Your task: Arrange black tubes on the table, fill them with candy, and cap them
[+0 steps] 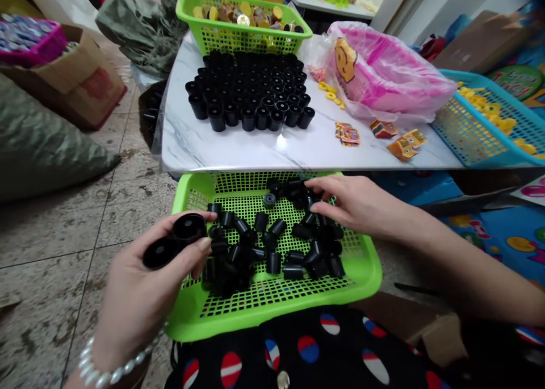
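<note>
My left hand [147,289] grips a pair of black plastic cups [174,241] with their open ends up, just left of the green mesh tray [272,315] on my lap. Many loose black cups [272,262] lie scattered in that tray, some tipped over. My right hand [355,203] reaches over the far side of the pile, its fingertips among the cups. Whether those fingers hold one is hidden. A grey ring-shaped piece [269,200] lies near them.
A marble-topped table [238,153] ahead holds tight rows of upright black cups [251,91], a green basket of small gold items [242,17], a pink plastic bag [385,74], and a blue basket of yellow pieces [470,142]. Sacks and a cardboard box [80,85] stand left.
</note>
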{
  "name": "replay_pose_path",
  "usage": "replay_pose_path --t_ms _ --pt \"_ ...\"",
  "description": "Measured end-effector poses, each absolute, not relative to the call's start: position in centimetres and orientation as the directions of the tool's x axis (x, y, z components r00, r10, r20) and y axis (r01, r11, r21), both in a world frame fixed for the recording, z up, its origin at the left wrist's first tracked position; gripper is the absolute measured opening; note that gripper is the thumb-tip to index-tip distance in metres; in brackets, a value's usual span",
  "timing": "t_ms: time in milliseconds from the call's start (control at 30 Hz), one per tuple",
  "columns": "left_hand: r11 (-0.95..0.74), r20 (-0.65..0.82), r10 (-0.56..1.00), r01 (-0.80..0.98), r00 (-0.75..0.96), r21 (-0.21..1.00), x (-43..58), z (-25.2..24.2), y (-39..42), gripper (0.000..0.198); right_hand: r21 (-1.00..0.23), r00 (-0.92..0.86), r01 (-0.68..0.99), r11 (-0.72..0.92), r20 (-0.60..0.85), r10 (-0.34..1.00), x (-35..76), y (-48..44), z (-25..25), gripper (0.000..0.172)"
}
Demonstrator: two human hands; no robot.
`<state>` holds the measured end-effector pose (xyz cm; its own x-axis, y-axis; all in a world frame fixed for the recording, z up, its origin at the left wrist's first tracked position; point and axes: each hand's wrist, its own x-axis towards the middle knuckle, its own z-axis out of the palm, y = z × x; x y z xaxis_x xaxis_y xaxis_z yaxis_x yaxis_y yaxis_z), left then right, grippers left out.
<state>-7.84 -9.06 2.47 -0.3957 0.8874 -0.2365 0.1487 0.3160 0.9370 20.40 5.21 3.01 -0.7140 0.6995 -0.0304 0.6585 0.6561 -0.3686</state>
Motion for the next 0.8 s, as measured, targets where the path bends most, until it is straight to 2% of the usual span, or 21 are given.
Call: replay_pose_path --t_ms 100,200,333,433,500,667,733,800 --pt "0.323 -0.229 0.882 0.174 -0.413 0.93 -8.0 3.0 -9.4 0.032 -0.442 -0.801 0.574 0.689 -0.13 0.584 21.3 4.2 3.8 0.032" --pt "0.279 -0.197 0.888 0.147 -0.414 0.949 -7.5 3.4 -9.5 0.033 -0.451 -0.852 0.502 0.738 -0.115 0.51 19.6 3.7 3.6 0.023" --pt "0.238 -0.182 0.905 0.103 -0.383 0.966 -7.1 3.2 -9.0 0.029 -0.326 -0.911 0.405 0.855 -0.062 0.408 14.7 4.5 1.9 0.024" --pt "0.264 -0.218 0.923 0.108 -0.317 0.959 -7.6 2.5 -8.7 0.031 -0.17 -0.954 0.276 0.946 -0.17 0.248 11.8 5.1 -0.4 0.02" --pt "0.28 -0.23 0.931 0.153 -0.282 0.948 -8.0 2.0 -8.5 0.035 -0.106 -0.956 0.222 0.969 -0.219 0.195 11.1 5.0 -1.8 0.019" --pt "0.269 -0.213 0.946 0.226 -0.243 0.936 -8.3 1.3 -8.4 0.04 -0.05 -0.909 0.307 0.95 -0.311 0.277 11.7 4.4 -1.8 0.015" --pt "0.257 -0.204 0.947 0.202 -0.248 0.945 -8.2 1.3 -8.3 0.039 -0.096 -0.907 0.354 0.93 -0.28 0.316 11.3 4.0 -0.9 0.012" --pt "0.254 -0.199 0.945 0.196 -0.26 0.947 -8.1 1.4 -8.3 0.038 -0.148 -0.9 0.415 0.898 -0.21 0.381 10.1 3.6 -0.4 0.021"
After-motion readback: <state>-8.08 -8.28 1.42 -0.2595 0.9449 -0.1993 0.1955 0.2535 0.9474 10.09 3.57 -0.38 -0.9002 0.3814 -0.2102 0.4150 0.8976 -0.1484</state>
